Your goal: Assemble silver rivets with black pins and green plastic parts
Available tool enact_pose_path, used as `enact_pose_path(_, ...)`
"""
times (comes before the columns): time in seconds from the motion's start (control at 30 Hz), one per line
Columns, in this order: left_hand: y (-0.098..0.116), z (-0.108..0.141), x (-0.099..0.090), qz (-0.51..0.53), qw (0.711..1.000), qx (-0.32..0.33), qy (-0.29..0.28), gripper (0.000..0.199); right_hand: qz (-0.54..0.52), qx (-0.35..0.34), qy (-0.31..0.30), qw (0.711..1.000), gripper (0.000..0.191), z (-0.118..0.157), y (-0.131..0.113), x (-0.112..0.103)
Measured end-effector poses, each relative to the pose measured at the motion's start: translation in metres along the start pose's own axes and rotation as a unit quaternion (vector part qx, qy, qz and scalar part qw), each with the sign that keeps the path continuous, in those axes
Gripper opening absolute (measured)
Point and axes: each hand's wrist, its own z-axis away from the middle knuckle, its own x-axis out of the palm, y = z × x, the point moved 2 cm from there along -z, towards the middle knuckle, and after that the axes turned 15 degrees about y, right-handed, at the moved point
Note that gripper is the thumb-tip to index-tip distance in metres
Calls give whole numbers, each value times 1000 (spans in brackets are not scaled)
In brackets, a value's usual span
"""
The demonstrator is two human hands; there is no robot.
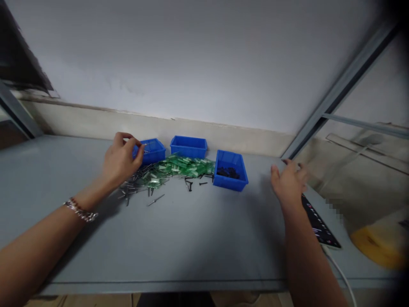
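My left hand point(123, 155) is raised over the left blue bin point(155, 157), thumb and fingertips pinched on a thin silvery piece point(147, 144) that looks like a pop rivet. Some thin light pieces show inside that bin, partly behind my fingers. Below and right of this hand spreads a heap of silver pop rivets point(128, 189) and small green plastic packets point(182, 165). One rivet point(155, 200) lies apart in front. My right hand point(290, 181) is held with fingers apart and slightly blurred, beside a phone or tablet point(319, 226), with nothing visible in it.
A second blue bin point(188, 147) stands at the back middle. The right blue bin point(230, 181) holds black screws point(228, 172), with several more lying left of it. A white cable point(340, 270) runs off the table edge. Metal frame posts point(319, 113) rise at both sides.
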Motion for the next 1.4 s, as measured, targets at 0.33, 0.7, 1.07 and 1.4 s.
enact_pose_path(0.33,-23,2,0,-49,997,-15,-66,36,41,51,-134,989,46,5,18,16)
enact_pose_path(0.7,-22,6,2,-33,996,1,-87,29,-27,-53,-103,993,41,17,-14,7)
enact_pose_path(1.07,18,12,7,42,979,130,-151,24,-44,-76,-98,991,35,25,-31,3)
enact_pose_path(1.4,57,47,-2,166,898,278,-297,26,-3,43,-117,992,45,13,-9,4)
